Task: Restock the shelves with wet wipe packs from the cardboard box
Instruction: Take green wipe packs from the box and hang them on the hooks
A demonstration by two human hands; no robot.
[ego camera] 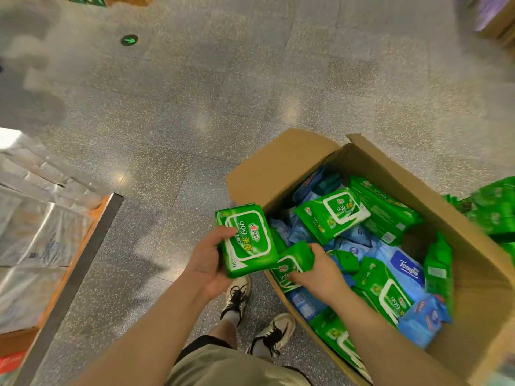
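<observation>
Both forearms reach forward from the bottom edge, over beige shorts and two laced sneakers (pixel 259 319) on the speckled floor (pixel 172 112).

Left hand (pixel 207 263): fingers curled round the edge of a green wet wipe pack (pixel 246 239), thumb on its face; pack held just outside the box's near-left corner, label up, "999" readable.

Right hand (pixel 317 270): fingers curled onto a second green pack (pixel 292 263), gripping it at the box's near rim, partly tucked under the first pack.

Cardboard box (pixel 278 165) stands open on the floor to the right, flaps folded outward. Inside, a loose jumble: green packs lying flat and on edge, one face-up green pack (pixel 333 214) near the middle, blue packs beneath and between, one blue pack marked "Tempo" (pixel 408 273) toward the right side.

More green packs (pixel 494 207) piled outside the box past its right wall, blurred.

Far left: low shelf (pixel 83 232) with an orange edge and grey strip, carrying plastic-wrapped bundles (pixel 33 227); print too blurred to read.

Round green arrow marker (pixel 129 40) on the floor, well away at upper left.
</observation>
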